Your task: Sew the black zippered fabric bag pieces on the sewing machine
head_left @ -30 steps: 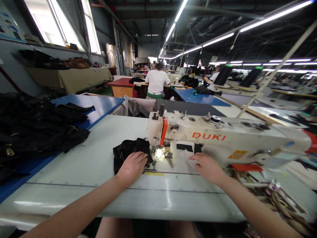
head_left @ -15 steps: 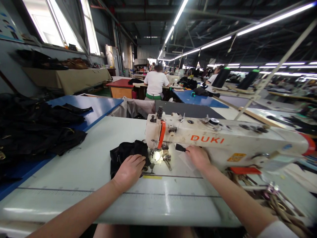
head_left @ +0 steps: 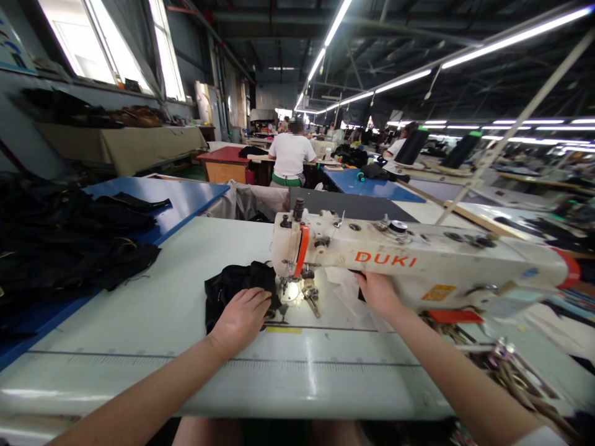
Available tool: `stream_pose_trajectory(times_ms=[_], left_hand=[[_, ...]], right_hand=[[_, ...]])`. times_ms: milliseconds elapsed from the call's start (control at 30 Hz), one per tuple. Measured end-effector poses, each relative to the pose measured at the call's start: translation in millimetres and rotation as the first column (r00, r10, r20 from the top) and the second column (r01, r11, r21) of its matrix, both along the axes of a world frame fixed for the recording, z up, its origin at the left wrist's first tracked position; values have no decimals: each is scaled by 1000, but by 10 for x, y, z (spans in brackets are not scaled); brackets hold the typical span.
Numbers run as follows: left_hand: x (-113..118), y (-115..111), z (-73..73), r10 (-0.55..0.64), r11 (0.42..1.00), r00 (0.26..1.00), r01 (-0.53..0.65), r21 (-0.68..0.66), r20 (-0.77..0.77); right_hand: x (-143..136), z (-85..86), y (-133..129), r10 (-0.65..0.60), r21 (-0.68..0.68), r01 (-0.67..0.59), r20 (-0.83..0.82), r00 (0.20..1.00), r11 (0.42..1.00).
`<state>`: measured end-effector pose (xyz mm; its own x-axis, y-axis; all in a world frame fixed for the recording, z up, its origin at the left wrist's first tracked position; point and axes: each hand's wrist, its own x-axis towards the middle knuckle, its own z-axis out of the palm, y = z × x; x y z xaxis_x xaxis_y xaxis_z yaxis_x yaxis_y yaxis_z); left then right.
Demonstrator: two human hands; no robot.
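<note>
In the head view, my left hand [head_left: 242, 316] is closed over the edge of a bunched black cloth [head_left: 218, 290], left of the needle area. Its thumb is mostly hidden. The cloth lies beside the presser foot of a white sewing machine [head_left: 446, 254] with orange DUKI lettering. Under the machine's arm, my right hand [head_left: 380, 293] has its fingers pinched on a small black fabric strip [head_left: 361, 296], mostly covered by the hand. A thin whitish sheet [head_left: 341, 282] lies just left of those fingers, on the machine bed.
Black garments [head_left: 69, 241] are heaped on a blue table [head_left: 186, 201] at the left. A ruler scale [head_left: 139, 359] runs along the pale sewing table's front. Two black thread cones [head_left: 460, 148] stand behind the machine. Farther off, a person in a white top [head_left: 292, 155] sits facing away.
My right hand has moved slightly right and deeper under the machine arm, taking the black strip with it, and more of the whitish sheet shows. My left hand stays on the cloth.
</note>
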<state>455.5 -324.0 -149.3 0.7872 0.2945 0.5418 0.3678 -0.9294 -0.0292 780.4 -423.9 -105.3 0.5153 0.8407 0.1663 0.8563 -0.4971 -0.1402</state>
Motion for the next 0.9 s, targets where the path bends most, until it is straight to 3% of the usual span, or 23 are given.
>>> stream_pose_trajectory(times_ms=[167, 400, 633, 767, 900], left_hand=[[-2, -2, 7, 6, 1000, 1000, -6, -14, -13], [-1, -10, 29, 1, 1000, 1000, -1, -22, -18], [-4, -4, 17, 4, 999, 1000, -5, -32, -18], [-12, -13, 33, 4, 999, 1000, -5, -38, -24], [-11, -14, 40, 2, 1000, 1000, -3, -31, -22]], right_hand=[[45, 2, -15, 52, 44, -42, -264, 963, 998], [58, -21, -8, 55, 168, 65, -622, 781, 984], [65, -108, -54, 52, 190, 155, -776, 629, 969], [95, -193, -83, 43, 197, 170, -764, 644, 966], [146, -218, -114, 46, 273, 185, -663, 747, 944]])
